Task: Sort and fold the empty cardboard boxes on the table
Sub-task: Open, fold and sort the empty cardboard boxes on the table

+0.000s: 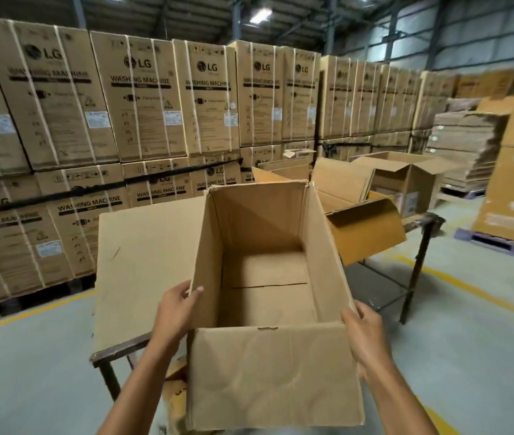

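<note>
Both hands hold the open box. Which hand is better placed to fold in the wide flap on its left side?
Probably the left hand: it grips the box at its left wall, right beside that flap. The right hand holds the opposite wall, away from it.

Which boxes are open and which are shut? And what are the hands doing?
Front box: open, empty, flaps spread out.
Left hand: grips the front box's left wall.
Right hand: grips its right wall.
Boxes behind: open, flaps up.
Washing machine cartons: shut, strapped, stacked.
Flat cardboard pile: folded flat, stacked.
</note>
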Tool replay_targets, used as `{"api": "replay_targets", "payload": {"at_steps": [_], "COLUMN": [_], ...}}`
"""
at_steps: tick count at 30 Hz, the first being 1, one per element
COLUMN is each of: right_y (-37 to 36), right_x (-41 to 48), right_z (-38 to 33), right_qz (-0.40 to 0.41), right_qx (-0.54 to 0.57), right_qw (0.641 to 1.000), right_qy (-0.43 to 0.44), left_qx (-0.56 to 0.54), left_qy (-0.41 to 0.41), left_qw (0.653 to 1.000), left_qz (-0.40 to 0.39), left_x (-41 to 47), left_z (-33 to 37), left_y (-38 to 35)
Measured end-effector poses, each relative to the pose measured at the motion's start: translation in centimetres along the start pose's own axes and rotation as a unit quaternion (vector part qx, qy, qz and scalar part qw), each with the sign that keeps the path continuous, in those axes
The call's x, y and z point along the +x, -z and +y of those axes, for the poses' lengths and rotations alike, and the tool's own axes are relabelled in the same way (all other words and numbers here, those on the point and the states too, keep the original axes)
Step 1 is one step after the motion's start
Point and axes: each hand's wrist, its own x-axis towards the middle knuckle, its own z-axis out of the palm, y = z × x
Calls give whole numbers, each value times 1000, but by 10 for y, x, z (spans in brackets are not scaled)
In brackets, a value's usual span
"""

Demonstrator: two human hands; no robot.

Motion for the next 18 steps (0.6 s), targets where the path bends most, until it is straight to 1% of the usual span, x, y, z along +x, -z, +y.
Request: {"api": "replay_targets", "payload": {"at_steps": [2,4,7,8,9,12,13,14,15,16,17,18], "right_y": [41,77,130,146,161,196,204,211,217,222,227,230], "right_x": [-4,-2,0,2,2,5,5,7,12,21,31,42], "right_z": [-6,-8,-10,-11,-12,-18,-22,-24,-26,-25,-23,-21], "right_qz": [54,94,155,175,193,231,241,251,257,259,262,267], "right_qx": [36,72,129,147,160,195,202,207,209,207,199,193], "right_qw": [998,993,979,974,968,952,947,943,940,939,939,938], "right_qy": [-3,-4,1,7,19,53,59,70,78,88,97,107], "left_qx": [-22,-2,109,115,107,32,-4,-55,-104,-158,-214,-280], "left_qy": [-32,-60,-75,-70,-57,-68,-52,-19,36,101,170,216], "left_qw": [999,992,969,963,960,956,957,957,955,945,924,895], "left_qz": [-38,-108,-208,-233,-253,-283,-287,-283,-275,-269,-270,-272], "left_x": [-14,-17,-24,-28,-32,-34,-34,-34,-32,-30,-30,-24], "left_z": [28,46,78,90,99,116,120,123,126,129,135,136], "left_y": [-22,-44,-81,-97,-112,-163,-179,-197,-213,-229,-241,-256]}}
